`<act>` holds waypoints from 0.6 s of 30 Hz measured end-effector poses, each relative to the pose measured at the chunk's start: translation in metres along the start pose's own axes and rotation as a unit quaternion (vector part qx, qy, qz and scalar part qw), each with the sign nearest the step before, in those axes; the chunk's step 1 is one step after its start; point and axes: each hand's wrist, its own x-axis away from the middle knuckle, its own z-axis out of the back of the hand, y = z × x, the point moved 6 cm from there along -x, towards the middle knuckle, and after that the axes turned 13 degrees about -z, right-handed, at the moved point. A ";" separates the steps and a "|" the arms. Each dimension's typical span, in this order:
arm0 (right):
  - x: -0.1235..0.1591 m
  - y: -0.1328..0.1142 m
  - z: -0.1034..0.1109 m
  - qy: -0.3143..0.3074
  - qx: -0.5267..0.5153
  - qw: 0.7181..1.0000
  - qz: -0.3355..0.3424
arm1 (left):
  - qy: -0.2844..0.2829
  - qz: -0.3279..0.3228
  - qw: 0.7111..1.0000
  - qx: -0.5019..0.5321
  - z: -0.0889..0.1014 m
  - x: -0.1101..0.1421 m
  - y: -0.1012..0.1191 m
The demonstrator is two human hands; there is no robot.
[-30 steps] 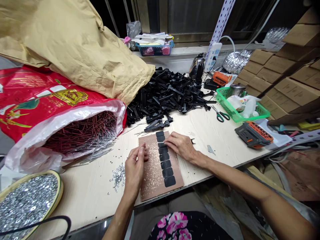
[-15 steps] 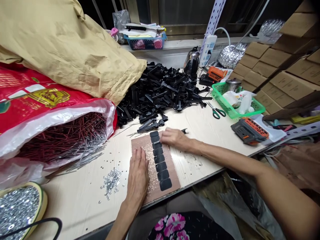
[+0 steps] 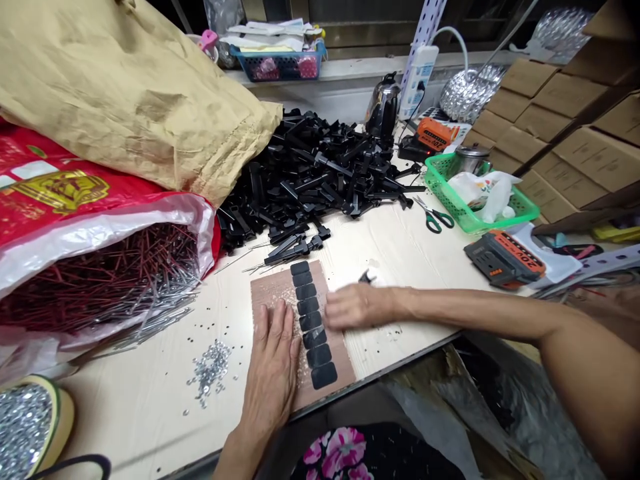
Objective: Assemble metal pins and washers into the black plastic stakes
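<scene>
A brown board (image 3: 273, 287), sprinkled with pale flecks, lies at the table's front edge. Down it runs a column of several black rounded-square pads (image 3: 319, 355). My left hand (image 3: 273, 363) rests flat on the board's left part, fingers stretched out. Just right of the column is my right hand (image 3: 357, 307), slightly blurred, its fingers curled and bunched together. Whatever those fingertips may hold is hidden. A small black forked piece (image 3: 369, 276) lies beyond the right hand. Small silvery washers (image 3: 209, 368) are scattered left of my left hand.
A heap of black plastic parts (image 3: 300, 177) fills the back. At left lie a red sack (image 3: 120, 203) of long screws and a tub (image 3: 63, 417) of silvery pieces. Scissors (image 3: 434, 217), a green basket (image 3: 483, 223), a battery pack (image 3: 505, 259) and cartons (image 3: 575, 167) stand right.
My right hand has moved down along the column, from near its upper end to about its middle. My left hand stays flat on the board. The view has shifted slightly.
</scene>
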 end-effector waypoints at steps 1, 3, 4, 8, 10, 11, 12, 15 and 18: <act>0.006 -0.010 -0.002 -0.008 -0.007 1.000 0.021 | -0.012 -0.012 1.000 0.005 0.001 0.001 0.003; 0.011 -0.013 0.000 -0.001 -0.011 1.000 0.004 | -0.032 -0.028 0.999 0.009 0.001 0.002 0.006; 0.010 -0.004 0.003 0.014 -0.008 0.999 -0.037 | -0.045 -0.036 0.998 0.007 0.000 0.002 0.007; -0.007 0.047 0.013 0.075 0.031 0.983 -0.164 | -0.062 -0.067 0.995 -0.034 -0.006 -0.001 0.008; -0.014 0.058 0.012 0.080 0.047 0.983 -0.159 | -0.044 -0.064 0.996 -0.054 -0.008 -0.002 0.008; -0.016 0.058 0.010 0.078 0.051 0.984 -0.153 | -0.036 -0.061 0.996 -0.059 -0.009 -0.002 0.008; -0.016 0.056 0.009 0.074 0.055 0.985 -0.147 | -0.029 -0.059 0.996 -0.061 -0.010 -0.002 0.007; -0.008 0.030 0.008 0.048 0.067 0.993 -0.088 | -0.016 -0.059 0.997 -0.051 -0.011 -0.002 0.007; 0.004 -0.003 0.013 0.007 0.073 0.997 0.017 | -0.015 -0.058 0.998 -0.034 -0.010 -0.001 0.007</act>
